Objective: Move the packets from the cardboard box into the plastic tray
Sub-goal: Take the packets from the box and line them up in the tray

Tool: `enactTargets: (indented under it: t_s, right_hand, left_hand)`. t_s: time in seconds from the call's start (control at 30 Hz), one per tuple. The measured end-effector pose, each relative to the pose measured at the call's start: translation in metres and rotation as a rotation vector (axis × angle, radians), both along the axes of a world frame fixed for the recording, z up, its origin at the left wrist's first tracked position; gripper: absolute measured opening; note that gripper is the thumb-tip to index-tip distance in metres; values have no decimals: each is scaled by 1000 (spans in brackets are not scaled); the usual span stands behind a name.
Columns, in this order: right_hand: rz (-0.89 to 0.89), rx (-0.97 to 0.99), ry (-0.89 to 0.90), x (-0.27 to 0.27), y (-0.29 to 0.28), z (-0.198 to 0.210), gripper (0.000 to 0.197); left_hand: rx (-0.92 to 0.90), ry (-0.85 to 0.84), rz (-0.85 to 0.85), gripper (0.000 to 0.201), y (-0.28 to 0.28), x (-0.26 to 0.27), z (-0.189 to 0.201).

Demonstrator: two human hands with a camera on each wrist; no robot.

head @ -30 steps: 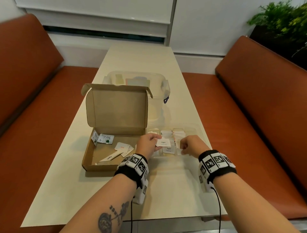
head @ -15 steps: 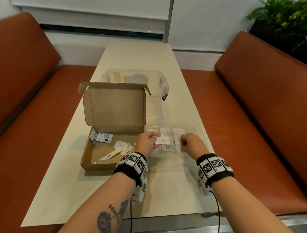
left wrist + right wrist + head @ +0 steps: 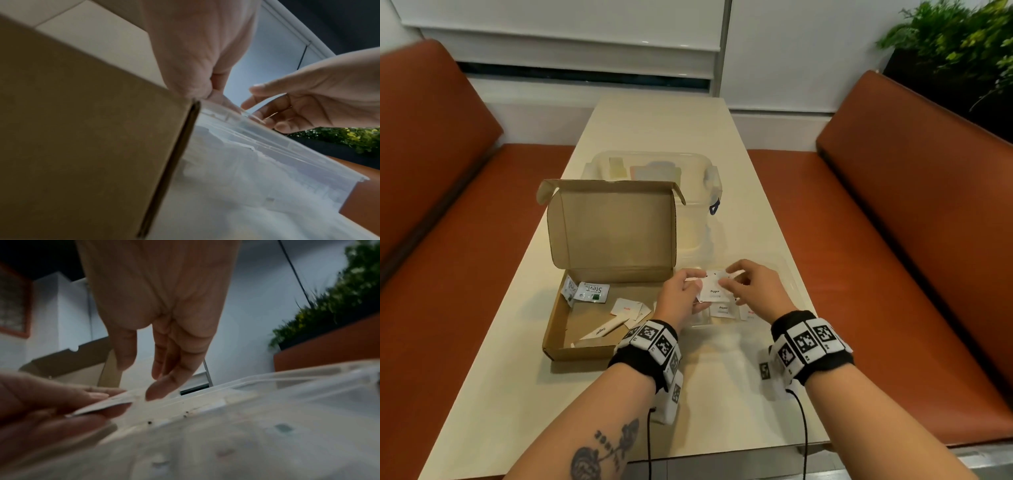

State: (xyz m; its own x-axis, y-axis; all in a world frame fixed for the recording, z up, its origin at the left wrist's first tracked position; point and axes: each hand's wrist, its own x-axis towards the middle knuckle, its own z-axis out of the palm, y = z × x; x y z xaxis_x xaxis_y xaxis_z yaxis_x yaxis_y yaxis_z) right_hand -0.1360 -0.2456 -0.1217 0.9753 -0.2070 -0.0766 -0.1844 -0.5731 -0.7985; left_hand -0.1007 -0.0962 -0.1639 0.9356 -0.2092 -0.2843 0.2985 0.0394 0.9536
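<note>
The open cardboard box (image 3: 558,322) lies left of the clear plastic tray (image 3: 792,277). Inside it are two Stevia packets (image 3: 590,291), a sugar stick (image 3: 602,330) and small white packets (image 3: 628,308). My left hand (image 3: 697,286) pinches a white pepper packet (image 3: 714,291) above the tray's left part. My right hand (image 3: 726,284) reaches in with straight fingers, and a fingertip (image 3: 156,391) touches the packet's (image 3: 107,404) edge while the thumb stays apart. More white packets (image 3: 722,310) lie in the tray under both hands.
A clear lidded storage container (image 3: 698,192) stands behind the box and tray. Orange benches (image 3: 893,240) run along both sides of the narrow table (image 3: 722,394). A plant (image 3: 945,44) is at the far right.
My right hand has come up from the tray and moved left to the pepper packet, its fingers uncurling. My left hand has kept its pinch and raised the packet a little.
</note>
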Motion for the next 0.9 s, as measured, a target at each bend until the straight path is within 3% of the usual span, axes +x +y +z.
enactTargets:
  t_s: [0.13,0.33,0.9]
  right_hand:
    - [-9,108,42,3,4,2,24]
    - [-43,129,29,4,-9,0,8]
    - [9,-340,108,8,-4,-40,16]
  left_hand:
    - [-23,-13,13,18,1,-2,0]
    - [-63,-33,104,16,7,4,0]
    - [-37,-54,136,23,9,7,-7]
